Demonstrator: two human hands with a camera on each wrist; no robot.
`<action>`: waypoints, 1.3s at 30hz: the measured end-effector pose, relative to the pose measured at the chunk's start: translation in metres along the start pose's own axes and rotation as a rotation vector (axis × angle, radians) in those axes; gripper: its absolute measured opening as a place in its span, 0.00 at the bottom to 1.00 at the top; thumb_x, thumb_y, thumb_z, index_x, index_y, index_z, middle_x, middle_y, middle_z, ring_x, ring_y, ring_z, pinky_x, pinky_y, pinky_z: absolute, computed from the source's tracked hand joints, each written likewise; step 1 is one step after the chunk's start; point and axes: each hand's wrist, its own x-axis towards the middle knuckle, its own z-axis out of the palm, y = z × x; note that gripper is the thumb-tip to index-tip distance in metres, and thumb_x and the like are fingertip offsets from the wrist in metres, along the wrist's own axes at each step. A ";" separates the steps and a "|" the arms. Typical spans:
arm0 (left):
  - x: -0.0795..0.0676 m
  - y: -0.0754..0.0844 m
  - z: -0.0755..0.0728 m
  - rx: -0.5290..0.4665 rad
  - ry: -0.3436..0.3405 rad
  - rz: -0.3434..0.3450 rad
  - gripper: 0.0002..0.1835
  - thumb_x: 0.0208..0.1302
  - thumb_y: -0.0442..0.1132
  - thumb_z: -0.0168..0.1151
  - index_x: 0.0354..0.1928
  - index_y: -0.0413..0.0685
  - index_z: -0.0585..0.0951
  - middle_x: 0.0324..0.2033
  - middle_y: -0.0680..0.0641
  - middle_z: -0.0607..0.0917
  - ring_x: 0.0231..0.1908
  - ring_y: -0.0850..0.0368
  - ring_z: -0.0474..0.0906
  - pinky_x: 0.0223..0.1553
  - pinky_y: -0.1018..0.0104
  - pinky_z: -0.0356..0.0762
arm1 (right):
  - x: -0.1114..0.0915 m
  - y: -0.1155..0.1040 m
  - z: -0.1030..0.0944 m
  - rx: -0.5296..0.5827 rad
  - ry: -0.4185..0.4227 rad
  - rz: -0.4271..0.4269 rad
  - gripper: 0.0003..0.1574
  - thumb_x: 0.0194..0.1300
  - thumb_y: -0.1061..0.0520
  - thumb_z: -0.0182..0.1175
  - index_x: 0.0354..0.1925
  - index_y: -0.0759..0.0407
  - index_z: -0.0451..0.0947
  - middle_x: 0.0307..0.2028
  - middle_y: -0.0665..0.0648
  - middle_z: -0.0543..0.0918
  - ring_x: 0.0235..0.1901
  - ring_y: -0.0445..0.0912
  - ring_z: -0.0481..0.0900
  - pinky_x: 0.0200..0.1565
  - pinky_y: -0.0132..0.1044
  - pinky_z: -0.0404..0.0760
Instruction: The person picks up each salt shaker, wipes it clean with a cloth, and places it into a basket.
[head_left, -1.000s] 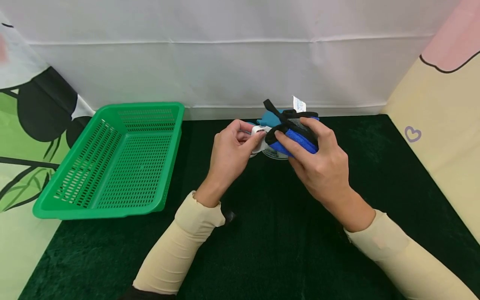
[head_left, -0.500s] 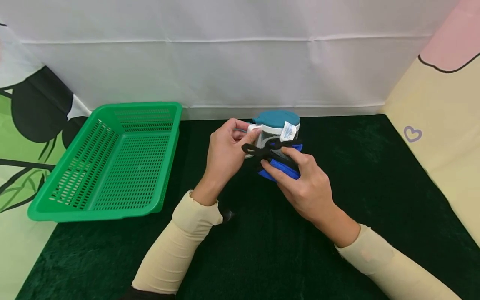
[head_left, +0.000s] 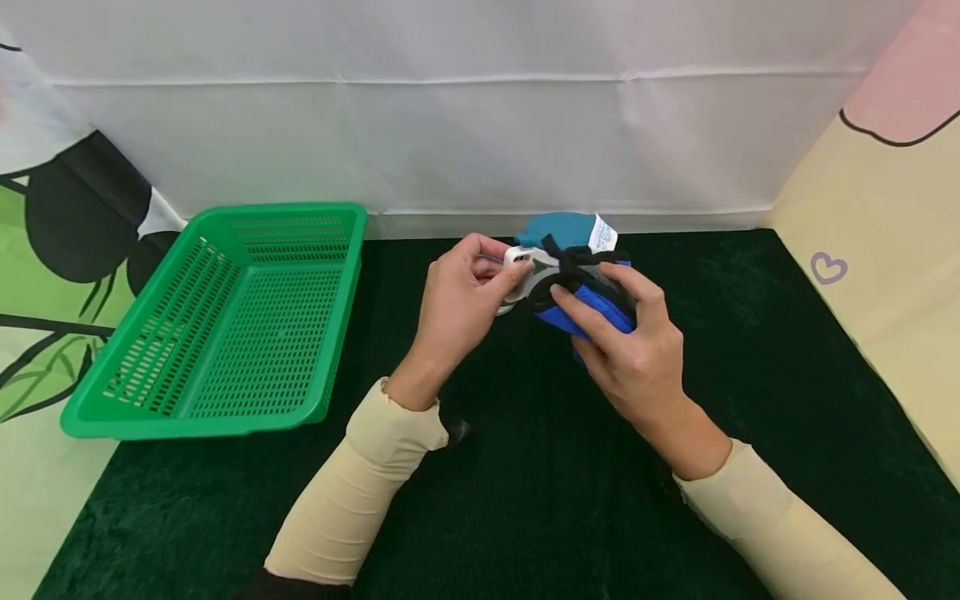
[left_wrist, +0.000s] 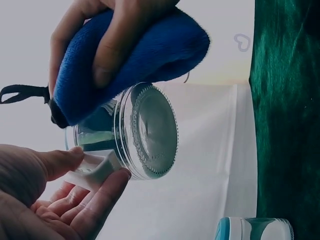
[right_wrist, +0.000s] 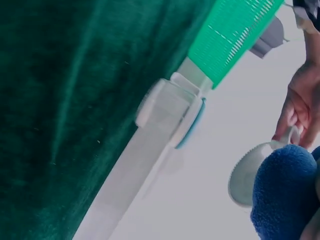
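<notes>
My left hand pinches the white handle of a clear glass jar between thumb and fingers. The jar has a teal lid, and its ridged base faces the left wrist camera. My right hand grips a blue plush cleaning sponge with black trim, a grey side, a black loop and a white tag. The sponge lies right at the jar's side, hiding much of its body in the head view. A second jar with a teal lid stands on the table, mostly behind my left hand in the head view.
A green slotted plastic basket stands to the left of my hands. Dark green cloth covers the table. A white curtain hangs along the back, and printed panels close off the sides.
The right hand has brought the sponge down and toward me, uncovering the jar, then back up and right over its side. The left hand keeps hold of the handle, nearly in place.
</notes>
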 end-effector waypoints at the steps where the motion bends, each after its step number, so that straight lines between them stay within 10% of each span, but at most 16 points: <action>1: 0.000 0.000 0.000 -0.001 -0.004 0.001 0.13 0.71 0.41 0.69 0.47 0.40 0.80 0.38 0.48 0.91 0.38 0.59 0.88 0.45 0.62 0.86 | 0.002 0.001 -0.001 0.017 0.018 0.026 0.18 0.79 0.49 0.56 0.60 0.50 0.83 0.66 0.68 0.64 0.61 0.68 0.74 0.61 0.61 0.76; 11: 0.001 -0.001 -0.002 -0.020 -0.045 -0.008 0.12 0.70 0.40 0.69 0.47 0.42 0.80 0.42 0.48 0.91 0.41 0.58 0.88 0.49 0.62 0.85 | 0.012 0.018 -0.011 0.381 0.169 0.430 0.25 0.69 0.61 0.66 0.63 0.57 0.80 0.66 0.58 0.69 0.64 0.53 0.69 0.61 0.50 0.72; 24: 0.000 -0.005 -0.010 -0.079 -0.137 0.026 0.11 0.69 0.37 0.70 0.47 0.41 0.80 0.40 0.49 0.91 0.39 0.56 0.86 0.46 0.62 0.85 | 0.009 0.047 -0.032 1.031 -0.273 1.133 0.33 0.80 0.43 0.54 0.77 0.40 0.59 0.73 0.55 0.59 0.68 0.55 0.60 0.59 0.50 0.70; 31: -0.001 -0.010 -0.009 -0.034 -0.171 0.010 0.14 0.62 0.37 0.76 0.44 0.42 0.81 0.37 0.50 0.89 0.36 0.58 0.87 0.44 0.62 0.85 | 0.012 0.052 -0.040 1.136 -0.358 1.214 0.33 0.81 0.43 0.52 0.78 0.37 0.57 0.74 0.54 0.58 0.68 0.54 0.60 0.59 0.49 0.71; 39: -0.003 -0.010 -0.010 -0.022 -0.193 0.019 0.12 0.64 0.37 0.75 0.43 0.42 0.81 0.37 0.50 0.87 0.35 0.58 0.86 0.42 0.62 0.85 | 0.028 0.061 -0.052 1.154 -0.389 1.087 0.26 0.82 0.46 0.50 0.73 0.42 0.63 0.67 0.55 0.63 0.62 0.55 0.63 0.51 0.43 0.80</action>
